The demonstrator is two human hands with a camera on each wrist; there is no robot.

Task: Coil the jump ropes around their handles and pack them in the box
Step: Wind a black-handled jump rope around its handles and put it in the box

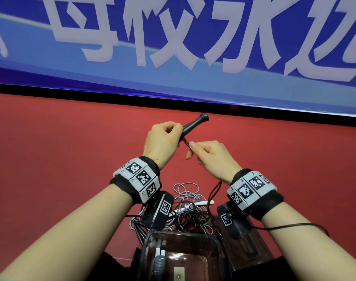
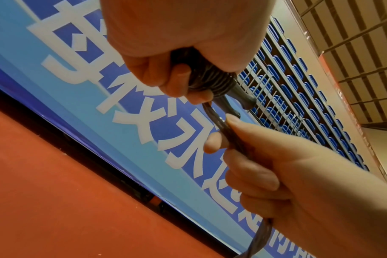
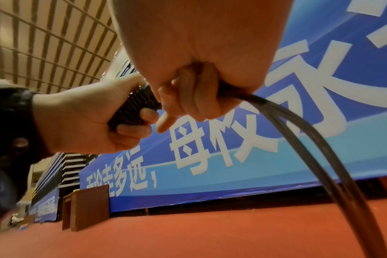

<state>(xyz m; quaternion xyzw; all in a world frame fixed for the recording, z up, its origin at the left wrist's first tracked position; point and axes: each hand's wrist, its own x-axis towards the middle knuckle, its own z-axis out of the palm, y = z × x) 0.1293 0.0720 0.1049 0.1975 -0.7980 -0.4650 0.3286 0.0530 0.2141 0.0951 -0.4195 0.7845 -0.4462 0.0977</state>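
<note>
Our left hand [image 1: 163, 138] grips the black handles [image 1: 195, 123], coils under its fingers [image 2: 177, 82]; our right hand [image 1: 209, 157] pinches the black rope [image 3: 298, 125] just beside. If we slacken, those coils could spring loose, and the trailing rope may snag the tangled ropes [image 1: 185, 211] by the box [image 1: 217, 252]

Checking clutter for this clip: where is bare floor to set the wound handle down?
Bare red floor lies left and right of the hands, up to the banner. Crowded: the rope tangle below the wrists and the clear box.
</note>
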